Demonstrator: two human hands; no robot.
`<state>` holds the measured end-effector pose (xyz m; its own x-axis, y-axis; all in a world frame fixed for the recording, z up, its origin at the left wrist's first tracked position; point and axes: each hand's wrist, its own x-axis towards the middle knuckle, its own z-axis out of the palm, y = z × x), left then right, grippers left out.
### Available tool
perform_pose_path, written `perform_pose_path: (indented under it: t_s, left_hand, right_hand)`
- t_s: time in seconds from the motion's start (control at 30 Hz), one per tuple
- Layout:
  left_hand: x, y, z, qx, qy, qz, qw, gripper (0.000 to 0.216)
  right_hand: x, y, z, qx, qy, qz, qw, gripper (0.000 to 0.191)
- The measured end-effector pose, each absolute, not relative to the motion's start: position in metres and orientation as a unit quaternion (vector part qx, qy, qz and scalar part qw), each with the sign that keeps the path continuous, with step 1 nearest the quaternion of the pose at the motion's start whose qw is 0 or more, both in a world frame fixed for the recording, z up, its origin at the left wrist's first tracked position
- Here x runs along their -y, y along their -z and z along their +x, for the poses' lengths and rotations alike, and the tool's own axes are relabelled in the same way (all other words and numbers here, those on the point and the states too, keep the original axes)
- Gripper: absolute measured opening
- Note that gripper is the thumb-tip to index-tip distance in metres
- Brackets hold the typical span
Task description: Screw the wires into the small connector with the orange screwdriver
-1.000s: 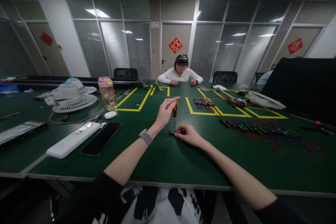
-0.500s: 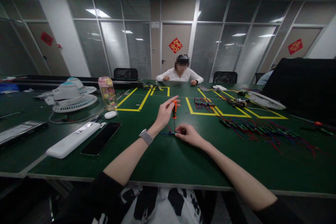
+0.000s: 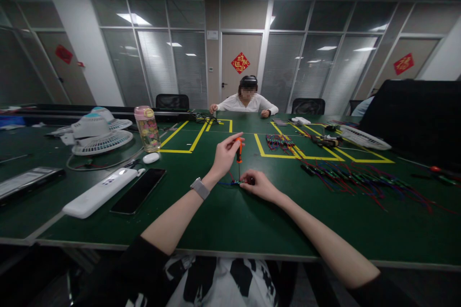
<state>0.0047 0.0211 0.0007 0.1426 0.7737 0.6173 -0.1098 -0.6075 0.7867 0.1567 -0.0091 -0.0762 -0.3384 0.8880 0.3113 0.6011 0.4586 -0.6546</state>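
An orange and black screwdriver point(image 3: 239, 151) stands nearly upright, with my left hand point(image 3: 226, 154) closed around the top of its handle. Its shaft reaches down to a small green circuit board point(image 3: 236, 183) on the table. Red and blue wires come off the board's left side. My right hand point(image 3: 260, 184) rests on the table and pinches the board's right end between thumb and fingers. A dark round thing shows by the right fingers; what it is I cannot make out. The exact spot where the screwdriver tip meets the board is too small to see.
Several wired boards point(image 3: 360, 180) lie in a row at the right, and a smaller bunch point(image 3: 279, 142) sits beyond. At the left are a black phone point(image 3: 139, 190), a white oblong device point(image 3: 101, 193), a bottle point(image 3: 147, 129) and fan parts point(image 3: 103, 136). A co-worker point(image 3: 247, 98) sits opposite.
My left fingers have shifted slightly on the screwdriver handle; my right hand stays on the board. Across the table, the co-worker's head has lifted and one hand has moved outward, to the left in view.
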Motion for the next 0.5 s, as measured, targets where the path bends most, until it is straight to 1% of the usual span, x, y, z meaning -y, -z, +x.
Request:
perform_pose_path:
  t_s: [0.1,0.17,0.23,0.4,0.5]
  left_hand:
    - [-0.0205,0.0,0.0043,-0.271,-0.613,0.676,0.305,0.027]
    - [-0.021,0.0006,0.0038,-0.271,-0.61,0.686,0.288,0.026]
    - [-0.0223,0.0011,0.0035,-0.261,-0.607,0.688,0.3,0.027]
    - [-0.0238,0.0015,0.0045,-0.233,-0.609,0.661,0.372,0.031]
    - [-0.0221,0.0006,0.0046,-0.254,-0.614,0.663,0.343,0.028]
  right_hand:
    - [0.0085,0.0767,0.1568,0.788,-0.219,-0.471,0.33,0.014]
    - [0.0079,0.0774,0.1571,0.788,-0.22,-0.471,0.329,0.013]
    - [0.0072,0.0783,0.1575,0.788,-0.222,-0.471,0.329,0.014]
    - [0.0074,0.0778,0.1575,0.788,-0.22,-0.471,0.33,0.014]
    - [0.0085,0.0761,0.1568,0.789,-0.217,-0.471,0.33,0.013]
